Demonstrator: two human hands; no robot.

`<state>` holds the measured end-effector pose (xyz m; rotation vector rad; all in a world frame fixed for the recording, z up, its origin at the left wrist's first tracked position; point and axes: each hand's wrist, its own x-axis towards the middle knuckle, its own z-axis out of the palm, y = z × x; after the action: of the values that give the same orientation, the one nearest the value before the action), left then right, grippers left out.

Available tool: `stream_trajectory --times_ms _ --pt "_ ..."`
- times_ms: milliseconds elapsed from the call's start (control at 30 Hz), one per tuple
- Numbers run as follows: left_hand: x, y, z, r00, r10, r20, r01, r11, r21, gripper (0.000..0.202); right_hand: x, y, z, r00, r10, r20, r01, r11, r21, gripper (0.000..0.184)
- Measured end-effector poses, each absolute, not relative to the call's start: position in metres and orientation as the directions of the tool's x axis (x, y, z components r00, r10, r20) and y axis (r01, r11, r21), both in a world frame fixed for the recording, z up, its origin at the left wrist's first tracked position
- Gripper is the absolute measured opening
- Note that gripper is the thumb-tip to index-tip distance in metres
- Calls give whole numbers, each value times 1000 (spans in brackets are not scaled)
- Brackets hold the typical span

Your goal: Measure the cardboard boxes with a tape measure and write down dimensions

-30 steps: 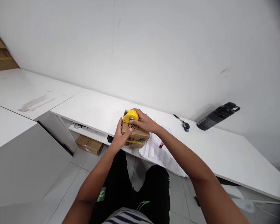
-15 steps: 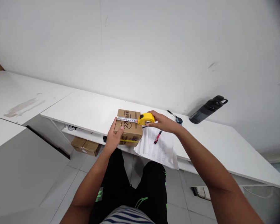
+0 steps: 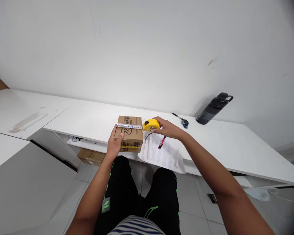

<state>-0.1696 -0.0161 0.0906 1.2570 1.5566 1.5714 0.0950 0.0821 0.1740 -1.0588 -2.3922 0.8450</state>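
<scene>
"Between the two hands, what's that squarish block?"

"A cardboard box [image 3: 133, 135], matt brown and crisp-edged, with a circled 22 and dark characters printed on top. A glossy yellow strip [image 3: 131, 146] crosses the face below, and the box sits near the front edge of a smooth white bench [image 3: 98, 112]."

"And the pale band just ahead of the left thumb?"

"The blade [image 3: 129, 126] of a tape measure [image 3: 150, 124], thin, flat and marked with numbers. It lies across the top of the box; the case is rounded, bright yellow, with a black button, just off the box on the right hand's side."

"How are the hands set?"

"The left hand [image 3: 114, 145] grasps the box's near left corner, thumb laid on top, fingers along the side, fingertips by the blade's end. The right hand [image 3: 168, 128] grips the case from its outer end, wrist fairly straight, forearm slanting in from the lower right."

"Anything close to that right hand?"

"Just below it, thin, crinkled paper sheets [image 3: 161, 158] with a slim red-and-black pen [image 3: 162, 142] on them. Beyond it, further right, a cylindrical bottle [image 3: 209, 111], smoky grey with a black looped lid."
</scene>
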Motion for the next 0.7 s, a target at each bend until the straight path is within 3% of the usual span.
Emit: stream_trajectory --times_ms 133,267,400,533,700 --pt "-169 -17 92 -393 888 240 262 -142 954 62 97 82 169 -633 760 145 517 555 -652 48" --pt "-170 -17 90 -384 896 223 231 -141 963 63 89 74 173 -625 729 280 490 646 -586 66" --pt "-171 -16 86 -379 895 235 225 -157 962 64 44 62 181 -662 566 491 465 824 -323 37" --pt "-172 -13 80 -379 883 277 247 -192 950 63 -22 54 176 -826 416 379 423 904 -71 35" --pt "-173 -11 77 -363 904 226 152 -182 971 66 -58 55 156 -851 434 296 433 898 -73 43"
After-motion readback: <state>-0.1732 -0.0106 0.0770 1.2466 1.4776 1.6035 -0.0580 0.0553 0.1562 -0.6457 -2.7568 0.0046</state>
